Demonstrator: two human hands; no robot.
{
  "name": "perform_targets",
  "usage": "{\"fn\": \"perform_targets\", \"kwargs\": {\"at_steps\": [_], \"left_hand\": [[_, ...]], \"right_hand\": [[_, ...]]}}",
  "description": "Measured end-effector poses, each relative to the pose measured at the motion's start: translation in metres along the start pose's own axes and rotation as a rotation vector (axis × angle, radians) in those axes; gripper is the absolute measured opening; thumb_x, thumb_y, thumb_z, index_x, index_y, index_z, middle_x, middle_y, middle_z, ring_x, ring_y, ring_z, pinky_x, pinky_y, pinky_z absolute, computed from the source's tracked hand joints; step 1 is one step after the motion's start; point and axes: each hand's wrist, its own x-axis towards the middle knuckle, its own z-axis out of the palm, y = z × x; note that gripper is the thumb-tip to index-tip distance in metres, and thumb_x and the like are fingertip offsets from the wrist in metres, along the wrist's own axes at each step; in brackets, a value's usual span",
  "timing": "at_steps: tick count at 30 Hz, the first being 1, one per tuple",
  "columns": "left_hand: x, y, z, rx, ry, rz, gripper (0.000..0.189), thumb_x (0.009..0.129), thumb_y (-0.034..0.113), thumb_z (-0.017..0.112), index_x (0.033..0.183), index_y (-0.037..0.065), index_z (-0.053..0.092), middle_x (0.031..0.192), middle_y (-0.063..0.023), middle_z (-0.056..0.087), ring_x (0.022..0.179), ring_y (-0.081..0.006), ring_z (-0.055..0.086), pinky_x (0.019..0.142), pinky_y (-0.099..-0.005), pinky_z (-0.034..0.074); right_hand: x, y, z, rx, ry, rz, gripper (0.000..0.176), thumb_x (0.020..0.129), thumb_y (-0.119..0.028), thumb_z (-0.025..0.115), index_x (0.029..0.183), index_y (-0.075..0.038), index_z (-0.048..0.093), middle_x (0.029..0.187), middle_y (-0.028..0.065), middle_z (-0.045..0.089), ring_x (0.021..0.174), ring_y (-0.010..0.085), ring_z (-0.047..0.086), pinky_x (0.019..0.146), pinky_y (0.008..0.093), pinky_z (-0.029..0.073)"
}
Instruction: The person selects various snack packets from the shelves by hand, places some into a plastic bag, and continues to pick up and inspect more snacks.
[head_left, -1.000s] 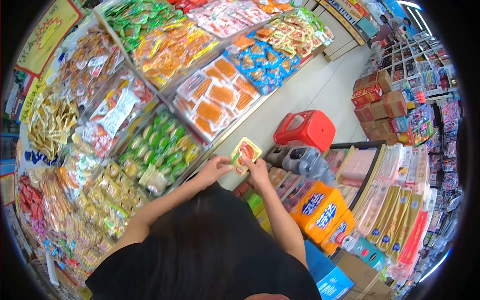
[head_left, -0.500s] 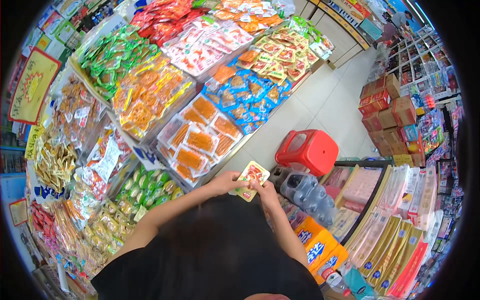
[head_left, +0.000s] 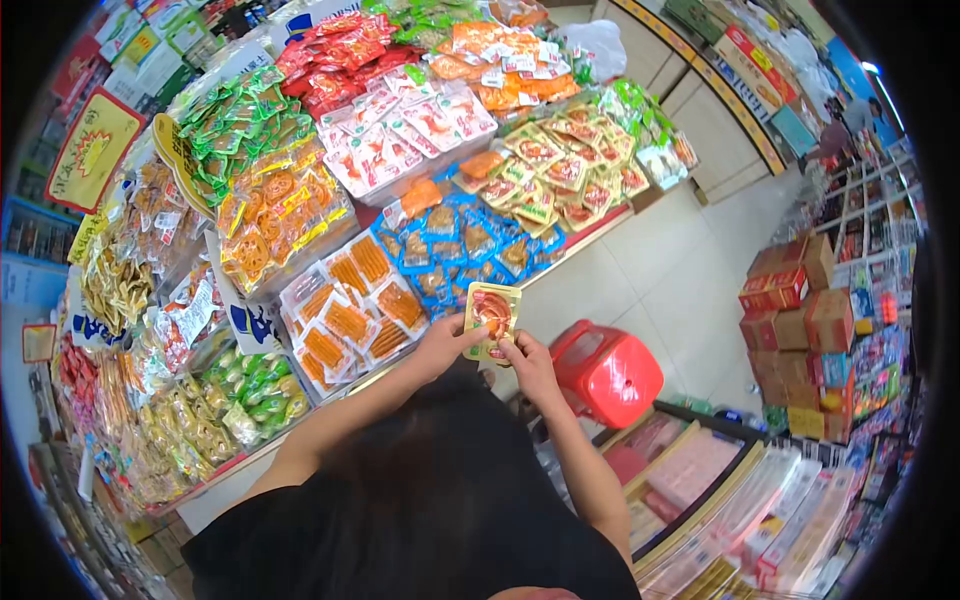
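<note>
A cream-yellow snack packet (head_left: 493,303) with a red-brown food picture is held upright in front of my body. My left hand (head_left: 447,345) grips its left edge, the thumb lying across the front. At the lower right corner, my right hand (head_left: 531,367) pinches it between thumb and fingers. Just beyond my hands is a bin of blue snack packets (head_left: 470,240). Packets that look alike, cream-yellow with red pictures (head_left: 565,165), are piled farther off to the right. Clear packs of orange strips (head_left: 350,310) lie left of my left hand.
A red plastic stool (head_left: 612,375) stands on the tiled floor to my right. Stacked cardboard boxes (head_left: 790,340) are beyond it, beside shelves. Pink packs fill a low rack (head_left: 690,470) at lower right. A yellow sign (head_left: 95,150) stands at the left. Someone is at the far upper right.
My view has turned and shifted toward the display. Both hands, still on the packet, have raised it, and it now stands more upright. The stool appears closer to my right arm.
</note>
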Motion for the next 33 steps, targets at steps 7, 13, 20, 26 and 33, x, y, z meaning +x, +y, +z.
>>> {"fn": "perform_targets", "kwargs": {"at_steps": [7, 13, 20, 26, 33], "left_hand": [[0.084, 0.026, 0.026, -0.054, -0.045, -0.020, 0.033, 0.086, 0.027, 0.060, 0.106, 0.000, 0.060, 0.096, -0.0031, 0.062, 0.084, -0.0077, 0.055, 0.075, -0.0250, 0.045], [0.150, 0.039, 0.054, -0.148, -0.060, 0.049, 0.031, 0.086, 0.028, 0.059, 0.099, 0.000, 0.062, 0.086, -0.0017, 0.062, 0.076, -0.0057, 0.053, 0.068, -0.0247, 0.044], [0.188, 0.040, 0.046, -0.207, 0.092, -0.021, 0.029, 0.086, 0.026, 0.060, 0.100, 0.001, 0.062, 0.086, -0.0026, 0.063, 0.075, -0.0069, 0.054, 0.068, -0.0254, 0.045], [0.197, 0.040, 0.026, -0.348, 0.192, -0.037, 0.030, 0.088, 0.026, 0.057, 0.107, 0.003, 0.058, 0.085, -0.0028, 0.062, 0.071, -0.0073, 0.054, 0.066, -0.0230, 0.044], [0.176, 0.036, 0.005, -0.321, 0.419, 0.067, 0.024, 0.092, 0.018, 0.049, 0.109, 0.002, 0.054, 0.096, -0.0070, 0.061, 0.083, -0.0124, 0.057, 0.073, -0.0256, 0.046]], "right_hand": [[0.056, -0.048, -0.056, -0.056, 0.034, -0.089, 0.019, 0.090, -0.018, 0.054, 0.088, 0.001, 0.057, 0.073, -0.0005, 0.057, 0.068, 0.0043, 0.048, 0.062, 0.0217, 0.041], [0.093, -0.082, -0.099, -0.131, 0.107, -0.008, 0.020, 0.091, -0.019, 0.053, 0.090, 0.001, 0.058, 0.075, 0.0002, 0.057, 0.068, 0.0042, 0.050, 0.062, 0.0215, 0.044], [0.143, -0.091, -0.110, -0.067, 0.021, 0.117, 0.021, 0.090, -0.019, 0.053, 0.096, 0.001, 0.056, 0.077, 0.0009, 0.059, 0.066, 0.0058, 0.053, 0.060, 0.0216, 0.045], [0.204, -0.117, -0.110, -0.094, 0.010, 0.122, 0.019, 0.089, -0.018, 0.053, 0.087, 0.000, 0.057, 0.071, 0.0025, 0.058, 0.057, 0.0061, 0.053, 0.051, 0.0198, 0.042], [0.307, -0.157, -0.135, -0.463, -0.108, 0.075, 0.024, 0.085, -0.021, 0.056, 0.077, 0.001, 0.058, 0.058, 0.0046, 0.055, 0.046, 0.0101, 0.054, 0.043, 0.0227, 0.042]]}}
